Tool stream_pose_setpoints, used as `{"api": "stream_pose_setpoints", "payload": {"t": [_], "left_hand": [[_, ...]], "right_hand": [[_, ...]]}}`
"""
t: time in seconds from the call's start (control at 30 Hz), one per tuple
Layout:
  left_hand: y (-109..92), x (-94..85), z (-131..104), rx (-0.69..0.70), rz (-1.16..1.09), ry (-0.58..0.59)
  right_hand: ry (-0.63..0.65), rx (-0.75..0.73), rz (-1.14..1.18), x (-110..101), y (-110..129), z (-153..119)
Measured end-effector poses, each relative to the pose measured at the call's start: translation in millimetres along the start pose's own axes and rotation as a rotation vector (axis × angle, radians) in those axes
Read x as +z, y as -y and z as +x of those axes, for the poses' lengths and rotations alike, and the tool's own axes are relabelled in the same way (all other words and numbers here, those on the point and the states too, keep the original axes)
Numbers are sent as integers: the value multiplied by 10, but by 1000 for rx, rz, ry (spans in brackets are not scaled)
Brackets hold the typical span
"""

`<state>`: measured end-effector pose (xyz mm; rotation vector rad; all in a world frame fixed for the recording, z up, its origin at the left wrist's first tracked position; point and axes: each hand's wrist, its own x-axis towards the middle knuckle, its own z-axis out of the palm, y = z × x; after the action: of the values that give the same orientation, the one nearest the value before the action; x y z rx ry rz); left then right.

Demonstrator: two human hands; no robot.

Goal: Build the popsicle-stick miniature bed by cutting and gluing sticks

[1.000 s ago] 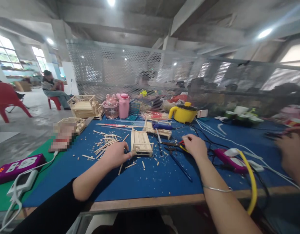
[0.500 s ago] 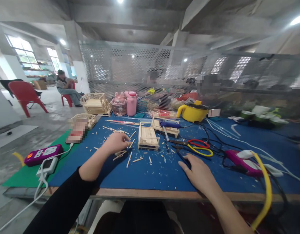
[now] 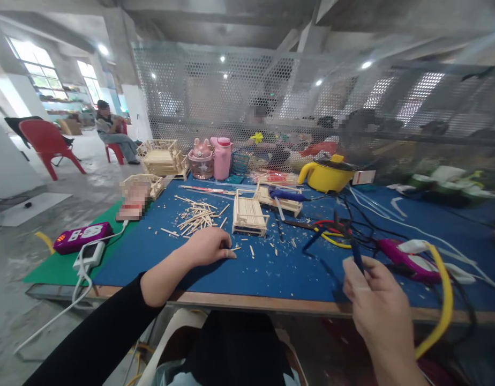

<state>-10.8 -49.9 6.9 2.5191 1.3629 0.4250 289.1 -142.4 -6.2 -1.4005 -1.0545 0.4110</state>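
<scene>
My left hand (image 3: 210, 246) is low over the blue mat (image 3: 247, 276), its thumb and fingers closed round the end of a small wooden stick (image 3: 235, 249). Behind it lies a pile of short wooden sticks (image 3: 199, 215). A small wooden frame piece (image 3: 249, 213) stands just beyond my fingertips. On the right, my right hand (image 3: 378, 284) is closed on one handle of dark blue pliers (image 3: 355, 252), raised above the mat with their handles spread. Scissors with red and yellow handles (image 3: 331, 240) lie behind the pliers.
A blue glue gun (image 3: 287, 195) rests on another wooden piece. Behind are a yellow pot (image 3: 328, 178) and a pink bottle (image 3: 222, 160). Purple power strips (image 3: 82, 237) with cables sit at both sides. A phone (image 3: 133, 202) lies left. A person (image 3: 113, 131) sits beyond.
My right hand has picked up the pliers and lifted them, moving right. My left hand has moved right, away from the stick pile. The view has shifted slightly.
</scene>
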Motion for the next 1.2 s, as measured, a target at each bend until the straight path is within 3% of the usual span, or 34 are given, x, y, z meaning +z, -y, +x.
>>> {"api": "stream_pose_setpoints", "payload": {"t": [0.1, 0.23, 0.3, 0.4, 0.5, 0.67, 0.73, 0.8, 0.87, 0.93, 1.03, 1.2], "left_hand": [[-34, 60, 10, -46, 75, -45], [-77, 111, 40, -81, 108, -145], [-140, 145, 85, 37, 127, -131], [-256, 205, 207, 206, 110, -20], [-334, 235, 331, 203, 20, 8], [-337, 220, 333, 136, -93, -103], [-326, 221, 291, 60, -293, -154], [-328, 226, 262, -41, -677, -177], [-348, 226, 253, -132, -1089, -162], [-381, 221, 253, -185, -1325, -118], [-430, 215, 250, -200, -1408, -81], [-475, 246, 243, -281, -1483, -88]], "right_hand": [[90, 150, 259, 83, 75, -88], [182, 197, 381, 195, 60, -182], [189, 175, 403, 227, 30, -208], [174, 131, 436, 237, -6, -216], [169, 88, 428, 197, -60, -201], [140, 57, 270, 119, -175, -185], [222, 146, 320, 140, -160, -197], [348, 248, 456, 196, -104, -225], [478, 292, 594, 273, -36, -264], [577, 289, 675, 360, 20, -304], [621, 283, 721, 500, 75, -336], [533, 306, 821, 758, 133, -315]]}}
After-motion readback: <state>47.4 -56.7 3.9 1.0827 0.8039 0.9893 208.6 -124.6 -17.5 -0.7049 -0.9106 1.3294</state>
